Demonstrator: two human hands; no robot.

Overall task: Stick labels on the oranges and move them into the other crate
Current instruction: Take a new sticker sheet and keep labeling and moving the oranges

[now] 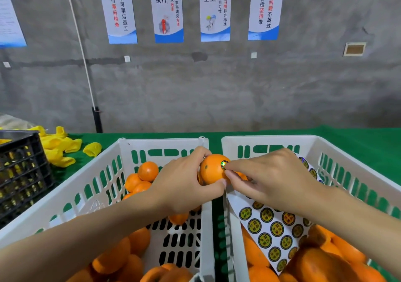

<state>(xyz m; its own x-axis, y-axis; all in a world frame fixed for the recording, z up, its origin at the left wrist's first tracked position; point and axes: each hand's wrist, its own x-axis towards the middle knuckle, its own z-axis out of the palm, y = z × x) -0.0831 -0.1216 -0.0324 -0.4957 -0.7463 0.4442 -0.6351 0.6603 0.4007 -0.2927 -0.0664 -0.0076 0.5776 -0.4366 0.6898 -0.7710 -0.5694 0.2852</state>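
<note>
Now left hand (pixel 184 182) holds one orange (pixel 211 172), right hand (pixel 271 179) one label (pixel 224 164).

- Your orange (pixel 211 172), shiny round label (pixel 223 164) on its right side, is up between left crate (pixel 162 144) and right crate (pixel 271 140).
- Label sheet (pixel 271 227) lies on the right crate's oranges (pixel 314 262).

Even, soft indoor light; faint shadows; wide-angle bending at edges; slight overall softness.
</note>
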